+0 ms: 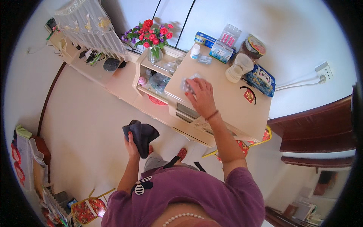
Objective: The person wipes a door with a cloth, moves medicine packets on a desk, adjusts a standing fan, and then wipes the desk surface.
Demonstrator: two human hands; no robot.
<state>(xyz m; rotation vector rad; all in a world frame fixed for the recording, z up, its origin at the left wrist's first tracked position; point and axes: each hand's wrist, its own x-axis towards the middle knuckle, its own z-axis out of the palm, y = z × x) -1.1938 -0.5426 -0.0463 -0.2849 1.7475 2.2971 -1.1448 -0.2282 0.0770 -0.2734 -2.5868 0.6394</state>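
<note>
My left hand (pixel 131 147) is closed on a bunched dark grey cloth (pixel 141 137), held above the floor in front of the cabinet. Over the near-left part of the pale cabinet top (pixel 225 100), my right hand (pixel 203 98) grips a clear blister pack (pixel 184 85) between thumb and fingers. Farther back are a white pill bottle (pixel 195 51) and another clear blister pack (pixel 205 59). A blue-and-white box (pixel 221 52) sits beside them.
A vase of red and purple flowers (pixel 153 39) stands on the lower shelf unit, left of the cabinet. White plastic containers (pixel 239 68), a round tub (pixel 253 46) and a blue wipes pack (pixel 260 80) line the cabinet's back right. Nearby lies a black hairband (pixel 254 94). A chair (pixel 242 148) is tucked below.
</note>
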